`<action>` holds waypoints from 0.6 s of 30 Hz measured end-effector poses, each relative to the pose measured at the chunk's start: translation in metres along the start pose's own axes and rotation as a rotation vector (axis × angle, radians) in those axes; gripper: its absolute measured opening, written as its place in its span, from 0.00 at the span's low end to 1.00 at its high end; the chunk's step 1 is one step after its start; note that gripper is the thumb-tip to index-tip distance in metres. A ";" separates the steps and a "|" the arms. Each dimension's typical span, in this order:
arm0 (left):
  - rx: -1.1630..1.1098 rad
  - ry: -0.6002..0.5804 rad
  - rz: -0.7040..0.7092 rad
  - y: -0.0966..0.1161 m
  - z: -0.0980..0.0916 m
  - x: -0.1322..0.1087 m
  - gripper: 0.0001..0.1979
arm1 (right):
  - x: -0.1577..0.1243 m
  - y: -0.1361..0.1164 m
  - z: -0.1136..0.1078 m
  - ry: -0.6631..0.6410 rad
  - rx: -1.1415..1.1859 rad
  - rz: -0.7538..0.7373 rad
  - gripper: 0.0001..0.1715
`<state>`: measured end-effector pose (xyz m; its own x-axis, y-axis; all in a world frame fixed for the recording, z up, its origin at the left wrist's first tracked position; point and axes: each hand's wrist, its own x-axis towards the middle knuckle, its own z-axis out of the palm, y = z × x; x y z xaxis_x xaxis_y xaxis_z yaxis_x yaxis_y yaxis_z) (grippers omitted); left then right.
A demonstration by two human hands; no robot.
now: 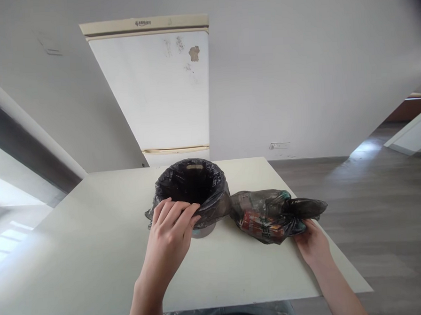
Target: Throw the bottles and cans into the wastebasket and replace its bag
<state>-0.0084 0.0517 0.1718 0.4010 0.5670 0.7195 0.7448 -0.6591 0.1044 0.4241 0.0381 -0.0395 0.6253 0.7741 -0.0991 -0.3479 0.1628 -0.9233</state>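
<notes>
A trash can lined with a black garbage bag (216,209) stands upright on the table, its mouth facing up. The liner is folded over the rim, and a bit of the can's base (204,231) shows below it. My left hand (173,220) is closed on the near rim, fingers over the edge of the liner. To the right lies a filled black garbage bag (261,216), with red and green packaging showing through the thin plastic. My right hand (312,241) grips this filled bag near its gathered neck; its fingertips are partly hidden by the plastic.
The pale table (96,257) has its right edge close to the filled bag and my right hand. A white refrigerator (157,89) stands behind the table against the grey wall. Wood-look floor (386,223) extends to the right.
</notes>
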 end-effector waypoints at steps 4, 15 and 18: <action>0.007 0.037 0.014 -0.003 0.003 0.000 0.11 | -0.008 -0.007 0.007 0.046 0.137 0.095 0.15; -0.001 0.035 0.020 -0.013 0.034 0.029 0.10 | -0.024 -0.013 0.022 -0.014 -0.058 0.063 0.27; -0.019 0.025 0.030 -0.009 0.020 0.021 0.11 | -0.023 -0.011 0.023 0.026 -0.077 0.057 0.30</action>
<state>0.0040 0.0796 0.1716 0.4089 0.5345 0.7397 0.7221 -0.6851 0.0958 0.3974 0.0322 -0.0183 0.6239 0.7647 -0.1610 -0.3294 0.0706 -0.9415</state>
